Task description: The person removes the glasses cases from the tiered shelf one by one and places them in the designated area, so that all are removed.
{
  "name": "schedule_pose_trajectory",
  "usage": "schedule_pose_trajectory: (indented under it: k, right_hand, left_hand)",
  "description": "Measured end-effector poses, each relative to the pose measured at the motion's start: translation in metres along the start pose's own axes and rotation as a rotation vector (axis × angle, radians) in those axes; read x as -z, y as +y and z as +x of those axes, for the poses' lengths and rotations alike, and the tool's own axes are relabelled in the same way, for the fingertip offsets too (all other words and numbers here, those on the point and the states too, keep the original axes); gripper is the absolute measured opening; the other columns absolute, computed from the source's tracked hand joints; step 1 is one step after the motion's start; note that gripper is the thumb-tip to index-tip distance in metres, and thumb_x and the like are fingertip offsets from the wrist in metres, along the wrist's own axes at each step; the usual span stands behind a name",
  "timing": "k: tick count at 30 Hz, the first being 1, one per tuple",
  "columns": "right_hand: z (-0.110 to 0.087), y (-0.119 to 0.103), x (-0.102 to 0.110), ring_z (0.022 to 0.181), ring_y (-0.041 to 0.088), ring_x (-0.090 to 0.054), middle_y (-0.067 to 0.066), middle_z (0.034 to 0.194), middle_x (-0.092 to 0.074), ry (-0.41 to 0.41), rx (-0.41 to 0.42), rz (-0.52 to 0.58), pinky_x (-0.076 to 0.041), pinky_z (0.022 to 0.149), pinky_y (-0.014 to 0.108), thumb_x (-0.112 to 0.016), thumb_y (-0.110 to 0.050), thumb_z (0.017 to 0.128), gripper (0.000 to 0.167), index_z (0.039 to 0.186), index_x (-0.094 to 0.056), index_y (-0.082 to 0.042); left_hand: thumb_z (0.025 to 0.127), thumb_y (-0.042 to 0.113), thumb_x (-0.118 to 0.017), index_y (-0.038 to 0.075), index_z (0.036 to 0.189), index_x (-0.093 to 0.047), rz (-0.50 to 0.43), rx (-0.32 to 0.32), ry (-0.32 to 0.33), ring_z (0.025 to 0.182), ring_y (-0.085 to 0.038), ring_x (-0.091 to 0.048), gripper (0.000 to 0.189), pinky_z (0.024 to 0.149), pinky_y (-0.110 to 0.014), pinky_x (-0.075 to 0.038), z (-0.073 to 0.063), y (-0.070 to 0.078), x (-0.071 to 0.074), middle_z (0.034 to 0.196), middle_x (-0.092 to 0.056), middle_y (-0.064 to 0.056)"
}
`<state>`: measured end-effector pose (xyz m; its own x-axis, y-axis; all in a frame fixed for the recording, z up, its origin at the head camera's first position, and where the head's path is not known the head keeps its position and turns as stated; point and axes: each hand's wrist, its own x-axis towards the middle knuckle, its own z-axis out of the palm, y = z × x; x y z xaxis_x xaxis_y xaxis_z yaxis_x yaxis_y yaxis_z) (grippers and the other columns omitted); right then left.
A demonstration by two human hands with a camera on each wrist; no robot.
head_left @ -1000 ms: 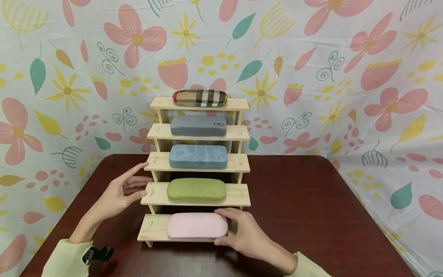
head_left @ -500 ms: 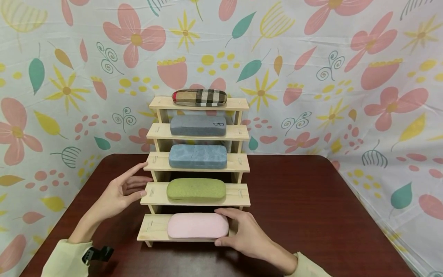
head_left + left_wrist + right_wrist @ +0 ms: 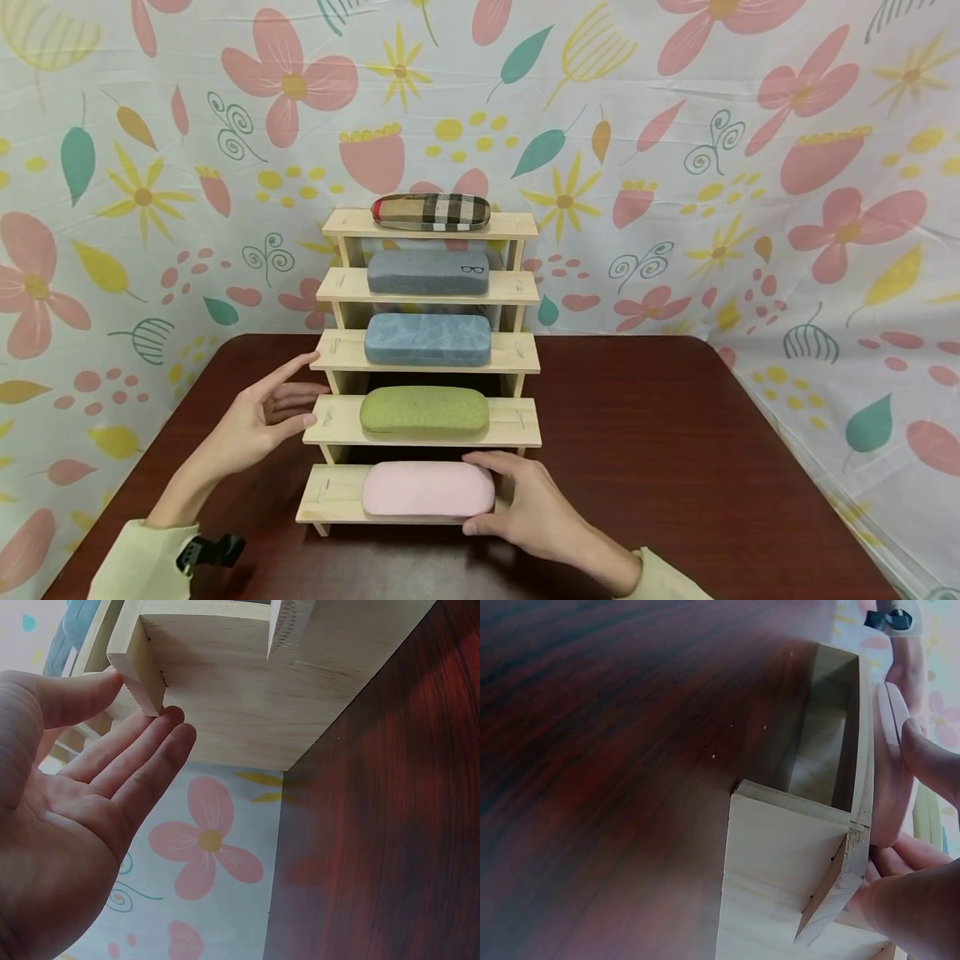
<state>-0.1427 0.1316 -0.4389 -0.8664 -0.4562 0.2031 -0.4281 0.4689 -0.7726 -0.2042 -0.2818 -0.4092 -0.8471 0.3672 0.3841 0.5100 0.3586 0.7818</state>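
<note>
A stepped wooden display rack [image 3: 330, 493] stands on the table, one glasses case to each step. On the lowest step lies a pink glasses case [image 3: 427, 489]. My right hand [image 3: 534, 507] holds its right end, thumb at the front and fingers behind; the right wrist view shows the thumb against the pink case's side [image 3: 889, 761]. My left hand [image 3: 247, 429] is at the rack's left side with fingers extended. In the left wrist view its thumb and fingertips [image 3: 174, 716] meet the end of a step.
Above the pink case sit a green case [image 3: 424, 410], a light blue case [image 3: 428, 340], a grey case [image 3: 427, 272] with a glasses print, and a plaid case [image 3: 431, 212] on top. A dark red table [image 3: 645, 450] lies beneath, with a flower-patterned cloth [image 3: 660, 100] behind.
The pink case has shifted very slightly to the right along its step, with my right hand on it. My left hand keeps its place at the rack.
</note>
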Motion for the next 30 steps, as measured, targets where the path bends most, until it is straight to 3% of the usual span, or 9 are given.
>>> schedule_pose_trajectory:
  k: [30]
  right_hand:
    - [0.0020, -0.0042, -0.0039, 0.123, 0.017, -0.064, -0.004, 0.131, -0.070, 0.013, 0.029, -0.005, -0.052, 0.103, 0.035, -0.102, -0.023, 0.071, 0.074, 0.137, -0.071, -0.012]
  left_hand:
    - [0.094, -0.008, -0.075, 0.015, 0.165, -0.037, -0.025, -0.013, -0.003, 0.120, -0.013, -0.068, 0.084, 0.094, -0.031, -0.058, 0.0002, -0.0015, 0.0006, 0.132, -0.069, -0.021]
